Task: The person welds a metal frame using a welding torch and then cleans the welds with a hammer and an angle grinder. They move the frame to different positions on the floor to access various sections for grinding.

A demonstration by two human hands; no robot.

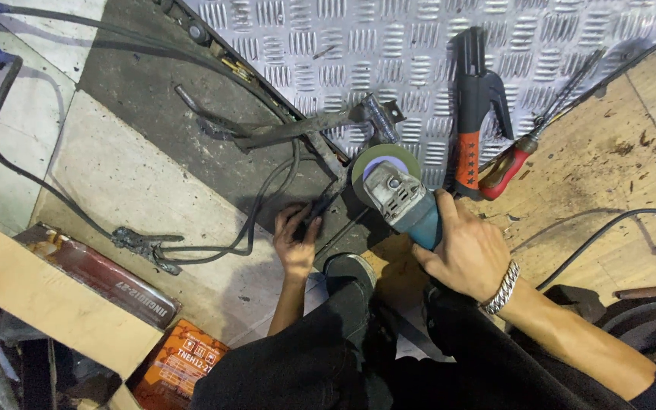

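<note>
Grinding step: the right hand (pixel 468 250) grips the angle grinder (pixel 398 193), its disc at the metal bracket (pixel 309 129); the left hand (pixel 295 237) presses the bracket's near end down, fingers closed on it. Next calls for steady contact.

Blue angle grinder (pixel 404 199) over welded steel bracket (pixel 309 130)

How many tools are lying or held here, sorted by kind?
Blue angle grinder with grey disc, held in the right hand: 1
Black and orange welding electrode holder: 1
Red-handled chipping hammer: 1
Grey metal ground clamp: 1
Total: 4
</note>
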